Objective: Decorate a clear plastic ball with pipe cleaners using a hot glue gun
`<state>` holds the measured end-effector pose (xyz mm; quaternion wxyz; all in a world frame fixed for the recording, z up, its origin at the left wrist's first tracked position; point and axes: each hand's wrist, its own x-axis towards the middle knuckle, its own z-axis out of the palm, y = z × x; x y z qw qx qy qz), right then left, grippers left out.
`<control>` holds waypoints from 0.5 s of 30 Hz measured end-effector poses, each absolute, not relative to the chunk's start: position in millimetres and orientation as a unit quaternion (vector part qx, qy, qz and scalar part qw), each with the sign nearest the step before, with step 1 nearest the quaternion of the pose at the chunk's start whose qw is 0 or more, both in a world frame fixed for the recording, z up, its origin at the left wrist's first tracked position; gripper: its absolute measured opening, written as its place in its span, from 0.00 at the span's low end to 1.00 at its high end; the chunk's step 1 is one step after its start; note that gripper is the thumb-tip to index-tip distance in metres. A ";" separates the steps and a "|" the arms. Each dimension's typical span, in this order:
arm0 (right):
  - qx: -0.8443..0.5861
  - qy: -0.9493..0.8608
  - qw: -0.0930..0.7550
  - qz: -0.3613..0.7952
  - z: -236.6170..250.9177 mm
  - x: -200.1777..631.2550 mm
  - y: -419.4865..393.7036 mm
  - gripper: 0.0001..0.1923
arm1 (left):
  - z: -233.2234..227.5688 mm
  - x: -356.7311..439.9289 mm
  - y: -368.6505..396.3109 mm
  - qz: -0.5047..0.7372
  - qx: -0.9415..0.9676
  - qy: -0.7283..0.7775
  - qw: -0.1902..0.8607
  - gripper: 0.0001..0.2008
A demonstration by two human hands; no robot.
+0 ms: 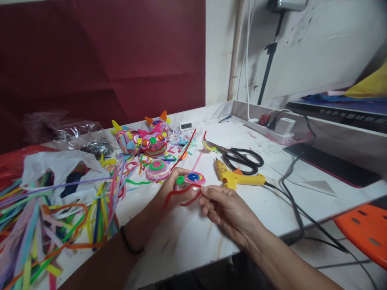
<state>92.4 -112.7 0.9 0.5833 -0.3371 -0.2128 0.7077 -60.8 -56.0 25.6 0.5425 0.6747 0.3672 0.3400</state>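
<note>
**Pipe cleaner craft, mid-coil on the white worktop**

Both hands are busy w/ the same piece rn. Left hand is closed around a small coiled disc, pink rim w/ blue and a yellow/red center, plus a green pompom-ish bit stuck on its left edge. Right hand has fingers pinched narrow on a red pipe cleaner that loops between the two hands, just below the disc. All of it is held slightly above the worktop, near the front-middle of it.

Other stuff around:
- a finished-looking coiled dome in pink/green, just behind the left hand
- two cat-face things w/ pointy ears, the pink one in front and another behind it, a stripey yellow-eared one to the left
- yellow glue gun lying just beside the right hand, cord going off the front edge
- black-handled scissors right behind the glue gun
- big messy pile of loose pipe cleaners on the far left, tons of colors, partly on a white plastic bag
- power strip by the back wall, small digital display near it

Black band on the left wrist btw.
</note>
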 end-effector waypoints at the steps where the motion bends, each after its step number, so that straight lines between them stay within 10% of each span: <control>1: -0.337 -0.212 0.586 0.706 0.8 92.3 -112.6 0.11 | 24.9 -60.8 -55.9 0.341 0.676 0.368 0.540 0.21; 15: -0.353 -0.212 0.609 0.678 0.2 93.5 -111.5 0.09 | 16.1 -64.6 -48.9 0.340 0.712 0.303 0.534 0.31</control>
